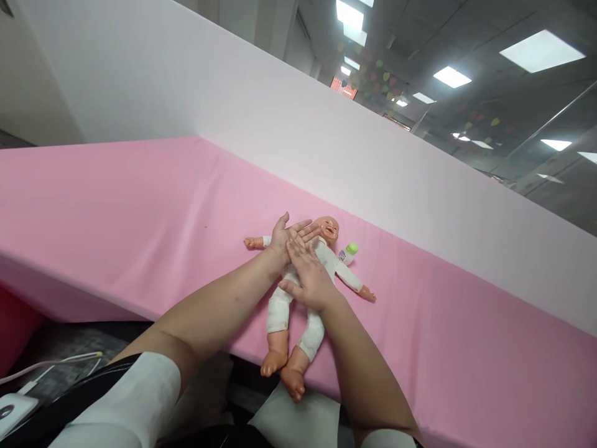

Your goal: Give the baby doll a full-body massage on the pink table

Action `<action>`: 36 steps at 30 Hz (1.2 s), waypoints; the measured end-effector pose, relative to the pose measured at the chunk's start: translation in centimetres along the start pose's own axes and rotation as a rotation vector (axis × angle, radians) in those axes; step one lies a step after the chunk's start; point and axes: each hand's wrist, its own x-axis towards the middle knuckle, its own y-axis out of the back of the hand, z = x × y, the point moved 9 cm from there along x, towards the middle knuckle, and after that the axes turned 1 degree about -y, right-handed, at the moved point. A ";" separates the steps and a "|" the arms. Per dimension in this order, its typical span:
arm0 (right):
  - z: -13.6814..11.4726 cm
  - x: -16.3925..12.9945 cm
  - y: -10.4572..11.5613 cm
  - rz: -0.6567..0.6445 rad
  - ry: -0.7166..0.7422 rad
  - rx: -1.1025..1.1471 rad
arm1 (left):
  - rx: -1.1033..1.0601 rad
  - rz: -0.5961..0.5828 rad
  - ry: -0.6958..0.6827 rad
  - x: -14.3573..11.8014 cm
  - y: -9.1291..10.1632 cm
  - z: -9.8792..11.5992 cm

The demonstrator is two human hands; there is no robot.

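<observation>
A baby doll (330, 256) with a white cloth body and plastic head, hands and feet lies face up on the pink padded surface. Above its chest, my left hand (290, 238) is turned palm up with its fingers stretched toward the doll's head. My right hand (310, 274) lies flat, palm down, its fingertips resting across my left palm. Both hands are open, and I see nothing gripped in them. Beside the doll's shoulder is a small clear bottle (346, 254) with a green cap. My hands hide part of the doll's torso and one upper arm.
The pink mat (153, 211) runs along a pale wall (280, 118) behind the doll. The doll's feet reach the mat's front edge. At lower left are a white device (16, 410) and cables (60, 362). A glass partition with ceiling lights beyond stands above the wall.
</observation>
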 end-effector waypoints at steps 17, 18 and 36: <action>2.4 0.0 0.0 -0.056 -0.209 -0.060 | 0.081 -0.015 -0.023 0.1 0.1 0.5; 1.7 0.1 -0.2 -0.072 -0.182 -0.038 | 0.091 -0.012 -0.049 0.2 0.3 1.0; 3.8 -0.3 0.5 0.086 -0.260 -0.132 | 0.086 -0.107 0.213 -1.0 -2.0 -5.1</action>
